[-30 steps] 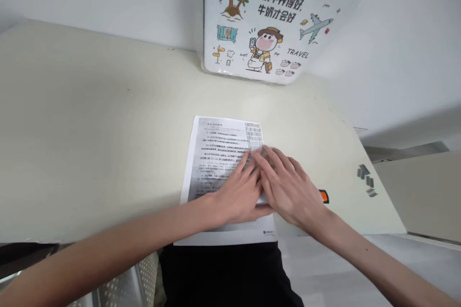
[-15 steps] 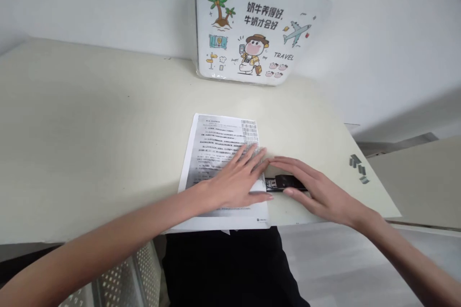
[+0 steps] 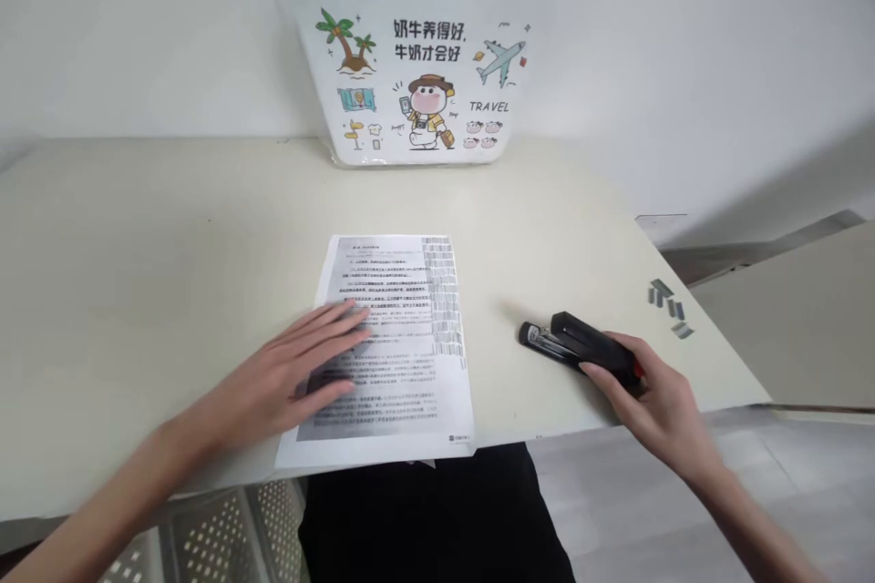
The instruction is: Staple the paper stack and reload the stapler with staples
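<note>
Pale tabletop (image 3: 184,273): left hand (image 3: 291,369) spread on paper (image 3: 400,396), my right hand (image 3: 656,405), fingers partly hidden, clasps the likely stiff, weighty stapler (image 3: 591,343) by its rear.

Right hand (image 3: 660,405) on stapler (image 3: 591,344), left hand (image 3: 293,373) on paper (image 3: 403,405)

The right hand has the black stapler's rear in its grip, right of the printed paper and apart from it. The left hand lies across the paper's left edge, fingers spread. Small grey strips (image 3: 661,287) lie near the worktop's (image 3: 170,246) right edge; behind, a cartoon-printed case (image 3: 424,64) stands upright.
</note>
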A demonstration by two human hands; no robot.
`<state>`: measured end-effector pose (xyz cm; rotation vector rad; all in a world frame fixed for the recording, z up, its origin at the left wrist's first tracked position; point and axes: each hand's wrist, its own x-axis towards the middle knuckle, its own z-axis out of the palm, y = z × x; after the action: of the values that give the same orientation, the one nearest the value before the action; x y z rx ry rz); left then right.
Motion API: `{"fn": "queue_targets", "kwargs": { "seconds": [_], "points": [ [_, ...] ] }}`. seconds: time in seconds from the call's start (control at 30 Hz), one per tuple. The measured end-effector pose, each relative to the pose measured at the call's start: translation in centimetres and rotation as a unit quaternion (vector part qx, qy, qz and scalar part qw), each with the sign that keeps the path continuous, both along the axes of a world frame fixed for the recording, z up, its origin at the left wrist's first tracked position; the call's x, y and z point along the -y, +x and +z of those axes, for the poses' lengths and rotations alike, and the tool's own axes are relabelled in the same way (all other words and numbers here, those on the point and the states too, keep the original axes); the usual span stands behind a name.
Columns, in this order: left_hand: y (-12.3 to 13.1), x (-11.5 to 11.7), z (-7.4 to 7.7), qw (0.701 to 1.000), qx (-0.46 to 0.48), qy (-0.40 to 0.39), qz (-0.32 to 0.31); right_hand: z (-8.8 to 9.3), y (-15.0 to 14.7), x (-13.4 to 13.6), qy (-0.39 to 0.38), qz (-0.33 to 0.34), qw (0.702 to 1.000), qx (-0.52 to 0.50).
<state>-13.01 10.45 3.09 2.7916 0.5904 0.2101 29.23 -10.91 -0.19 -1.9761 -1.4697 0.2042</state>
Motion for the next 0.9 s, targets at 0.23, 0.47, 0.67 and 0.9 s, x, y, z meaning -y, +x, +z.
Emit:
{"fn": "queue_targets", "kwargs": {
  "seconds": [0.23, 0.47, 0.67, 0.9],
  "points": [
    [8.4, -0.8, -1.0, 0.999, -0.015, 0.013, -0.030, -0.5, 0.1, -0.6, 0.053, -0.103, 0.987, -0.109],
    [22.0, -0.1, -2.6, 0.997, 0.051, -0.014, -0.060, 0.5, 0.3, -1.5, 0.140, -0.162, 0.959, -0.185],
    [27.1, -0.8, -3.1, 0.952, 0.237, -0.189, -0.040, 2.5, -1.1, -3.1, 0.134, -0.109, 0.974, -0.149],
    [17.2, -6.0, -1.3, 0.876, 0.320, -0.348, 0.093, 4.4, -4.3, -8.7, 0.080, -0.025, 0.982, -0.167]
  ]
}}
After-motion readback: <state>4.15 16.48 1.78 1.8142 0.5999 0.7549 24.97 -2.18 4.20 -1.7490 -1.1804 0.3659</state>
